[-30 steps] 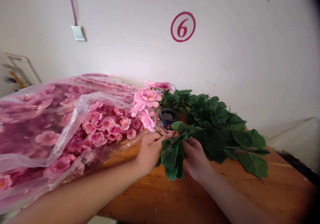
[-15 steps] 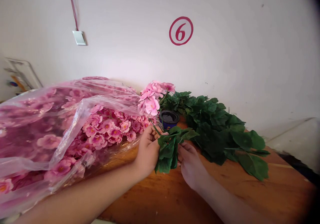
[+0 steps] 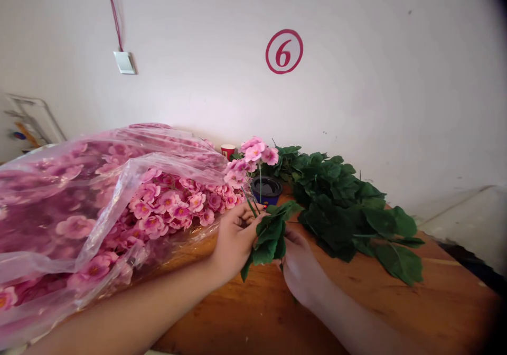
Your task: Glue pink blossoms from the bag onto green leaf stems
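Observation:
My left hand [image 3: 233, 241] is closed around thin green stems, their ends sticking up past its fingers. From this grip hangs a bunch of green artificial leaves [image 3: 271, 239]. A pink artificial flower sprig [image 3: 253, 154] rises just above the hand, with a pale stem. My right hand [image 3: 299, 265] pinches at the right side of the leaf bunch, its fingertips partly hidden behind the leaves. Behind both hands stands a dark blue pot [image 3: 267, 187] with a black inside.
A clear plastic bag [image 3: 114, 196] full of pink artificial flowers [image 3: 154, 207] covers the left. Along the right lies a heap of green leaf sprigs [image 3: 336, 207] on the wooden table [image 3: 356, 302]. A red paper cup [image 3: 227, 150] stands at the back by the wall.
The flower sprig has shifted and tilted to the right, uncovering the red cup. In the hands, the leaf bunch has turned, and my right hand has dropped slightly lower.

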Available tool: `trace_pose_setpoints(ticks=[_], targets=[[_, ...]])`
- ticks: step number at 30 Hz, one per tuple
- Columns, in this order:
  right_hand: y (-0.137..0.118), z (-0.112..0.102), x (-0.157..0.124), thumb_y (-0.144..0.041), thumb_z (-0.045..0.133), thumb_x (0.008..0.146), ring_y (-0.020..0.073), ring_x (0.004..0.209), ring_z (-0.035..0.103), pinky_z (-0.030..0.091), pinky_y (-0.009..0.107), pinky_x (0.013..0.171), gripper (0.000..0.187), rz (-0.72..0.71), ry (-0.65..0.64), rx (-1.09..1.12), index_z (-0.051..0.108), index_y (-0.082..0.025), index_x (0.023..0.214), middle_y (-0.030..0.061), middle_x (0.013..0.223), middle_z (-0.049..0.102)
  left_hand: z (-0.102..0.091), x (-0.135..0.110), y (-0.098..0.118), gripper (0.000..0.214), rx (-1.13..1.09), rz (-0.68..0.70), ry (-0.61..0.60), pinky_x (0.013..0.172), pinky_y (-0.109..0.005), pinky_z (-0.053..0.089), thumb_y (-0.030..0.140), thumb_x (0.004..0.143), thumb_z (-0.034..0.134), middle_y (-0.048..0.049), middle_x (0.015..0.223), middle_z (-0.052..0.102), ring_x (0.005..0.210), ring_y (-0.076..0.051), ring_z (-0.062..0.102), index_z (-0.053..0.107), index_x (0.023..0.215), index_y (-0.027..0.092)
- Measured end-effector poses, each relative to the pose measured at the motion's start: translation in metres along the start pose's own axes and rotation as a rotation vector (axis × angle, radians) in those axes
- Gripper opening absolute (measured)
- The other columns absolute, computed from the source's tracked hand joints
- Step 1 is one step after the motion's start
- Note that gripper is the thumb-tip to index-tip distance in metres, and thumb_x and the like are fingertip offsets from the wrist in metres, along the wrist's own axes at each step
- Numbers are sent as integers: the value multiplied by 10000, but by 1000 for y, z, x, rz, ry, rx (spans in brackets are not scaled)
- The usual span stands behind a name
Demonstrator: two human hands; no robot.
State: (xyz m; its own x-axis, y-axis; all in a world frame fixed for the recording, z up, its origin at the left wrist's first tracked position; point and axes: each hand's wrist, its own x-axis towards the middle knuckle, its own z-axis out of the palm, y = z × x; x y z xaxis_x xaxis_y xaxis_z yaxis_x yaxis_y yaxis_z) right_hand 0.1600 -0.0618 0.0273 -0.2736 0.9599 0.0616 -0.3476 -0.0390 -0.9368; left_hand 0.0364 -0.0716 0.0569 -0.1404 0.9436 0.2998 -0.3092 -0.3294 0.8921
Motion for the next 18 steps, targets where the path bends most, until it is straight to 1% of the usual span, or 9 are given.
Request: trace_pose_setpoints(ticks=[3,6,9,12,15,18], targets=[[-2,-2,3,-405,761,698,91,498,377,255,227,452,241,77,5,125,630,-204,728,-19,614,539,1,3,3,308,-68,-20,-15,595,-193,426,271,619,807,-17,726,642,641,-107,555,637,836,135],[-3,-2,3,-366,793,669,102,539,443,316,225,479,229,76,-3,139,650,-204,747,-9,663,586,4,3,7,286,-106,-48,0,582,-190,435,227,593,812,-11,708,644,630,-106,567,634,798,137],[-4,-1,1,-366,798,664,148,625,544,399,250,536,238,65,5,125,679,-208,797,15,720,641,8,-1,13,235,-133,-55,14,596,-194,452,202,610,796,-12,730,652,653,-112,586,635,771,145],[-5,1,-2,-347,794,678,189,745,617,459,280,613,277,62,-26,147,701,-216,904,39,853,696,12,-10,19,196,-110,-32,43,620,-203,469,194,639,781,-22,763,659,685,-123,599,647,774,149],[-6,3,-4,-317,796,684,211,830,647,486,296,660,304,67,-50,176,719,-230,965,54,978,716,14,-19,21,187,-86,1,70,664,-216,487,195,662,773,-34,804,664,723,-133,609,660,805,154],[-7,5,-7,-289,801,680,211,857,658,492,283,657,314,68,-49,206,728,-249,982,49,1037,718,14,-25,20,180,-81,36,76,718,-222,498,181,683,760,-37,852,666,789,-143,621,660,833,166]])
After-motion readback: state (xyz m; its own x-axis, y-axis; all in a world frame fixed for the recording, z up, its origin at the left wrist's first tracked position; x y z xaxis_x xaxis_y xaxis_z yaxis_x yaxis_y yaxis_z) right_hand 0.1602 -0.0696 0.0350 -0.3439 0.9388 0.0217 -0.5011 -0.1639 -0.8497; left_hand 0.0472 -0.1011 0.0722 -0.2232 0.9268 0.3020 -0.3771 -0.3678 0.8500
